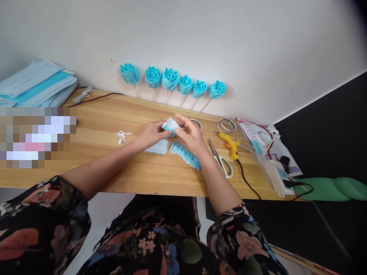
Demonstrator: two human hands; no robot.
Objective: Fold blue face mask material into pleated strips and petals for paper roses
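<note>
Between my two hands is a small folded piece of blue-and-white mask fabric. My left hand pinches its left side with thumb and fingers. On its right side my right hand holds it, thumb pressed on the front and forefinger raised behind. Just below my hands lies a stack of flat light-blue mask pieces. Beside that stack, under my right wrist, runs an overlapping row of folded blue pieces. Some fingers are hidden behind the held piece.
Several blue fabric roses on sticks lean against the wall. Scissors, a yellow glue gun and tape rolls lie right, near a power strip. White bits and a mask pile are left.
</note>
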